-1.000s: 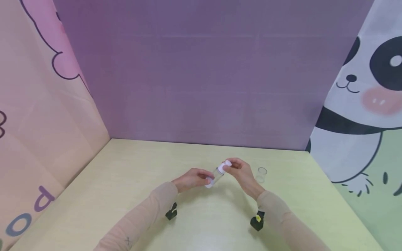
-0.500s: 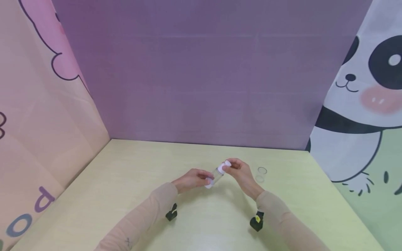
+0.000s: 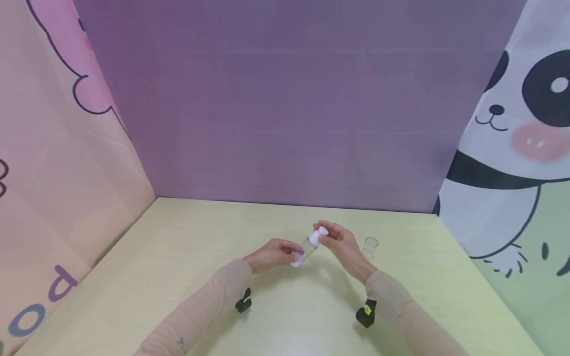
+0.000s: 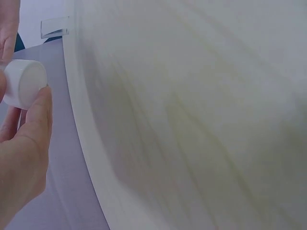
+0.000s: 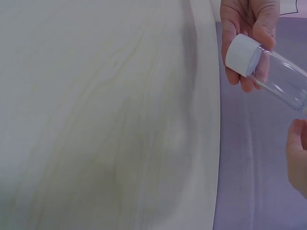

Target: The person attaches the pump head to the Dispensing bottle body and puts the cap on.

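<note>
A slim clear pump bottle (image 3: 308, 246) with a white base and a white pump top is held tilted above the table. My left hand (image 3: 273, 254) grips it by the white base (image 5: 242, 54), thumb on one side and fingers on the other. At the upper end, my right hand (image 3: 345, 245) has thumb and fingers around the white pump top (image 3: 317, 236). The clear body shows between the two hands in the right wrist view; the pump top lies outside that frame. To the right of my right hand, a clear cap (image 3: 370, 247) stands on the table.
The pale wooden table (image 3: 213, 227) ends at a purple backdrop (image 3: 285, 109). Printed cloth walls rise on both sides, with a panda (image 3: 494, 198) on the right one. Black camera mounts (image 3: 366, 316) hang below both wrists.
The fingers of my right hand have lifted and shifted slightly around the pump top. My left hand and the bottle have stayed in place.
</note>
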A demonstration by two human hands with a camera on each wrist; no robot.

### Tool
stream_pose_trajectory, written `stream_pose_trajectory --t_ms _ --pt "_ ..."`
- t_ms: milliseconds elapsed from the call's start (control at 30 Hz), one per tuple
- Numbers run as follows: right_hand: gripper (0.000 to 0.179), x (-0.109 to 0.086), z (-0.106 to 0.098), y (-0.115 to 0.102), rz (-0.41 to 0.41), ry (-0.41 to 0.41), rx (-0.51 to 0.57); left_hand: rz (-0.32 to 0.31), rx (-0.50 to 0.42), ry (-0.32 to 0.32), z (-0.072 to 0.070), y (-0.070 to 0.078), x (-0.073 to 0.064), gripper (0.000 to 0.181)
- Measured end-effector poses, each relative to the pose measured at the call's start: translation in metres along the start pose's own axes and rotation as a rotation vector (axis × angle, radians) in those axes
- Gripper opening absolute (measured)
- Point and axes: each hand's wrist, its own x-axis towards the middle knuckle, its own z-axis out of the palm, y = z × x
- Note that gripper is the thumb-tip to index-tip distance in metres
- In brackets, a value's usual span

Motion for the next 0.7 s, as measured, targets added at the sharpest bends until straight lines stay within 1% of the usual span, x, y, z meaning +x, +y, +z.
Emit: stream_pose_trajectory --t_ms 100,233,467,700 --pt "0.05 -0.002 -0.0008 -0.0021 -0.035 -0.059 0.039 0.0 0.002 -0.001 0.0008 0.0011 -0.0006 0.029" --pt "0.046 -0.0045 -0.0011 -0.0043 -0.043 -0.085 0.074 -0.011 -0.005 -0.008 0.0016 0.0005 -0.0005 0.03" --pt "0.043 -0.0062 -0.0001 -0.0053 -0.014 -0.062 0.073 -0.023 -0.015 -0.011 0.0014 -0.0006 0.0003 0.029" --pt "0.042 -0.005 0.0002 -0.0048 -0.005 -0.033 0.029 -0.017 -0.005 -0.009 0.0012 0.0014 -0.0006 0.029"
